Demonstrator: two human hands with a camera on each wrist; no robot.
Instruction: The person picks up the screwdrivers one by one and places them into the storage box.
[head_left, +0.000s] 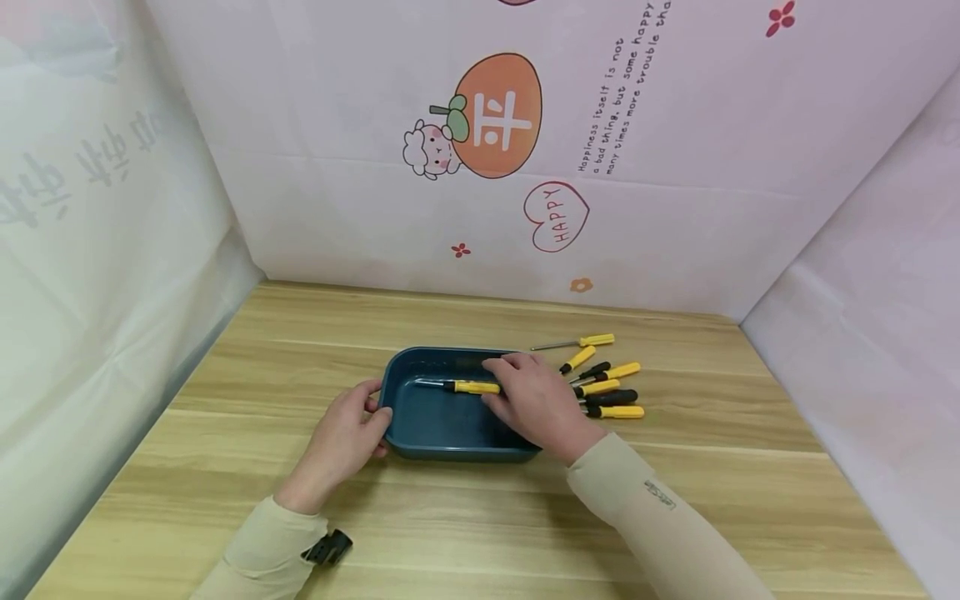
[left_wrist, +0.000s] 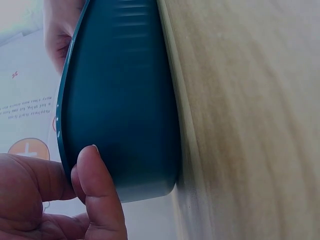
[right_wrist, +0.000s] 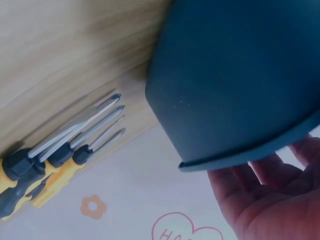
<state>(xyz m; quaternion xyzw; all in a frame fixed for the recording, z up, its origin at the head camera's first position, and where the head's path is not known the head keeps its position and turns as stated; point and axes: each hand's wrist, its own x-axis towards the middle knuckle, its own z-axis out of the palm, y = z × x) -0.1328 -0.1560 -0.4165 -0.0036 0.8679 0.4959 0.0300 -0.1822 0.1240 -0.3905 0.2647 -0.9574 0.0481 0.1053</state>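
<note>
A dark blue rectangular plastic tub [head_left: 465, 455] rests on the wooden table. My left hand [head_left: 348, 433] grips its left end, thumb over the rim and fingers against the outer wall; the left wrist view shows fingers [left_wrist: 97, 190] by the tub's side. One yellow-and-black screwdriver [head_left: 475, 387] lies inside, shaft pointing left. Over the right rim reaches my right hand [head_left: 536, 400], thumb and forefinger spread apart on either side of the handle's end. In the right wrist view the tub wall hides the fingertips of that hand [right_wrist: 280, 195].
Right of the tub lies a loose cluster of several screwdrivers [head_left: 611, 389] with yellow or black handles. A thin yellow-handled screwdriver [head_left: 596, 340] lies behind them. Printed white sheets [head_left: 360, 208] stand behind and along both sides of the table [head_left: 675, 517].
</note>
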